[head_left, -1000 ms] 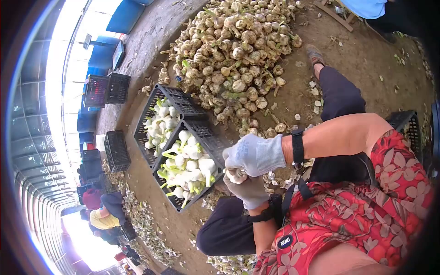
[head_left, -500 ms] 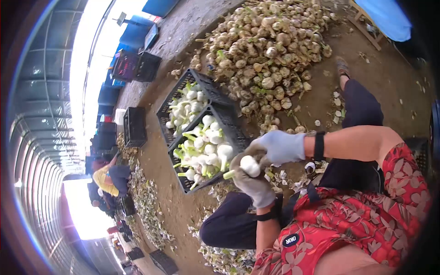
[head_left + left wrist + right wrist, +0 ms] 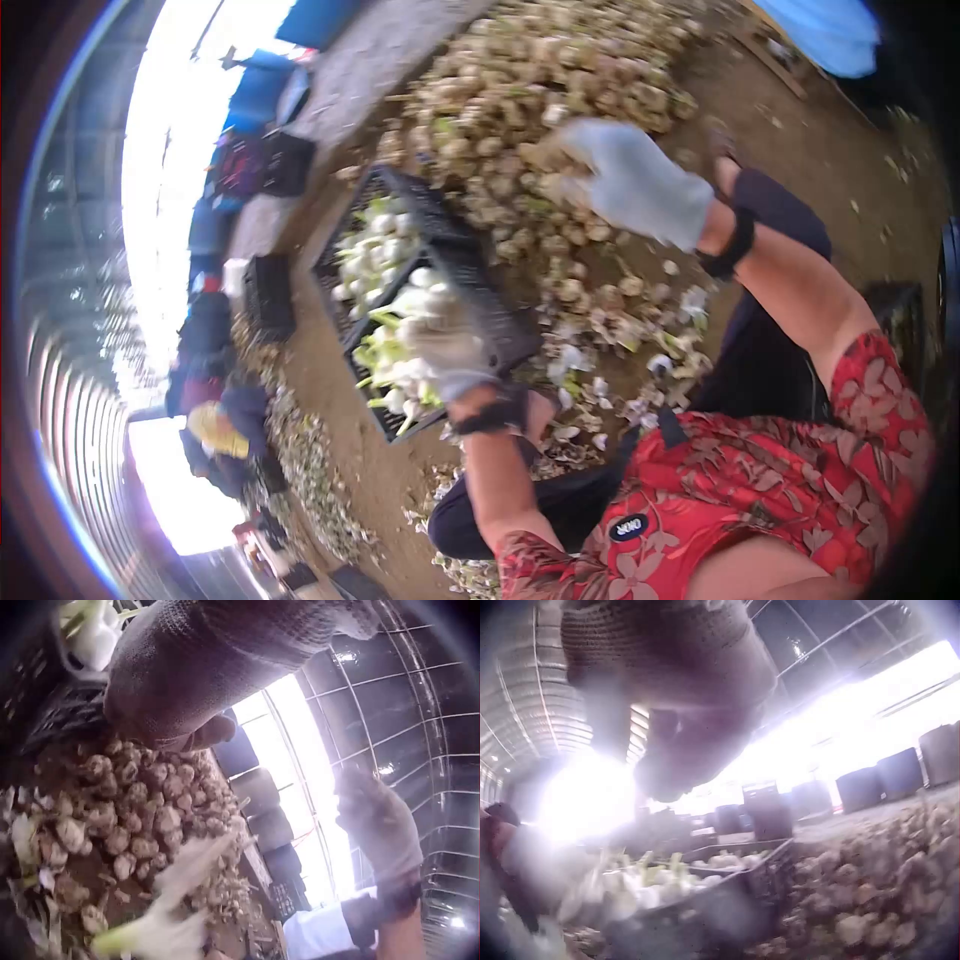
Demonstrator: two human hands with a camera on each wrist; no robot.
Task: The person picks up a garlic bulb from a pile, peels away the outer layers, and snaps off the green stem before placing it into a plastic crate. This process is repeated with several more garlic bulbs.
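My gloved left hand (image 3: 445, 340) is low over the near black crate (image 3: 480, 300), among white trimmed garlic bulbs (image 3: 405, 365) with green stems. Its fingers are blurred, and I cannot tell whether they still hold a bulb. In the left wrist view, the glove (image 3: 217, 667) fills the top, with the thumb hanging below. My gloved right hand (image 3: 635, 180) is raised over the large heap of untrimmed garlic (image 3: 490, 130), fingers loosely bent with nothing visible in them. A blurred pale scrap with a green end (image 3: 157, 922) shows below the left hand.
A second black crate of white garlic (image 3: 375, 245) adjoins the near one. Peelings (image 3: 590, 380) litter the ground by my legs. Further off are more black crates (image 3: 270, 295) and a person in a yellow top (image 3: 218, 430). Someone in light blue (image 3: 825, 35) is at the upper right.
My hands have parted from around a white garlic bulb. The left went left to the crate, and the right rose over the heap. The bulb no longer shows between them.
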